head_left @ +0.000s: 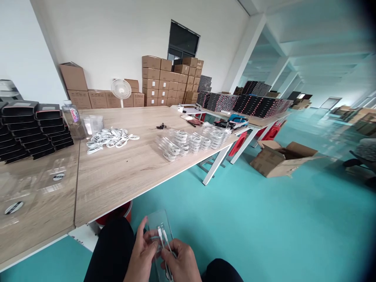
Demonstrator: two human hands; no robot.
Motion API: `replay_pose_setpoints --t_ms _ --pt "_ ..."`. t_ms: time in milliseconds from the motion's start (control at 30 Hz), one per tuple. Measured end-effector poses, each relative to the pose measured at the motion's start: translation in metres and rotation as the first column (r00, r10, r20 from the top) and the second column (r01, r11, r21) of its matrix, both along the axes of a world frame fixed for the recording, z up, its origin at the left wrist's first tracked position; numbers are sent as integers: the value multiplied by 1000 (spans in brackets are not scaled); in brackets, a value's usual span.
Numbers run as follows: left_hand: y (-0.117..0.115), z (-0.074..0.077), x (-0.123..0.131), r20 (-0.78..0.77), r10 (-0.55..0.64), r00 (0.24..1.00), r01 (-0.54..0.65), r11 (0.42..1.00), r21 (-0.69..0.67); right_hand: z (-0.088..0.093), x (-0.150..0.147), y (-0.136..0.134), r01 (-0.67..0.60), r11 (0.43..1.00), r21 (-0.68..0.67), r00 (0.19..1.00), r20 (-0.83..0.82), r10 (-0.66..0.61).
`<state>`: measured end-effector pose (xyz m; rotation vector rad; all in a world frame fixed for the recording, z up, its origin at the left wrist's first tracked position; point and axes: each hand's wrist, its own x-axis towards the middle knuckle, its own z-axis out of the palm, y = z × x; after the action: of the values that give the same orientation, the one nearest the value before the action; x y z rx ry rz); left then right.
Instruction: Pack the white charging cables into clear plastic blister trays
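My left hand is closed around the side of a clear plastic case, which I hold above my lap. A white charging cable lies along the case, with two slim connector ends side by side near its upper part. My right hand pinches the cable lower down, against the case. Its fingers hide part of the cable, and the lower end of the case is partly covered.
Loose white cables lie in a pile on the wooden table. Clear packs of coiled cables stand near its edge. At the left are stacked black boxes and a plastic bottle. An opened carton sits on the floor.
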<state>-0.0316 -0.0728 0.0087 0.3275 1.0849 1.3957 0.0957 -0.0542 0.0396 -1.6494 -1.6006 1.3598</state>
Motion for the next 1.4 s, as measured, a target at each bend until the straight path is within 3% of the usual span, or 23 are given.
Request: replay_pose_setpoints --t_ms 167,567,733,867,967,1100,1200,1300,1400 --pt "6 0 2 109 -34 993 35 999 -1 -3 -7 0 -19 1000 8 998 58 19" --pt "9 -2 4 -42 -43 998 44 998 33 -18 -11 2 2 1000 14 996 88 -3" --pt "15 -3 1 -19 12 1000 -13 1000 -27 -29 -12 0 -29 979 204 960 278 -30" --pt "18 -5 2 56 20 998 -16 996 -85 -41 -11 -6 -170 910 377 854 517 -55" --pt "19 -3 4 92 22 996 -11 993 -118 -47 -11 -9 -242 877 414 792 607 -68" --pt "21 6 3 27 -69 997 71 994 -83 -43 -12 -3 -198 908 369 819 571 -54" --pt "22 13 -2 -13 -90 996 90 995 -47 -31 -11 4 -97 947 306 910 412 -40" --pt "21 14 -6 -8 -73 997 73 997 -10 -22 -9 7 -82 963 255 962 273 10" --pt "22 8 -6 45 -54 998 55 998 -18 -21 -11 4 -137 946 294 917 399 9"
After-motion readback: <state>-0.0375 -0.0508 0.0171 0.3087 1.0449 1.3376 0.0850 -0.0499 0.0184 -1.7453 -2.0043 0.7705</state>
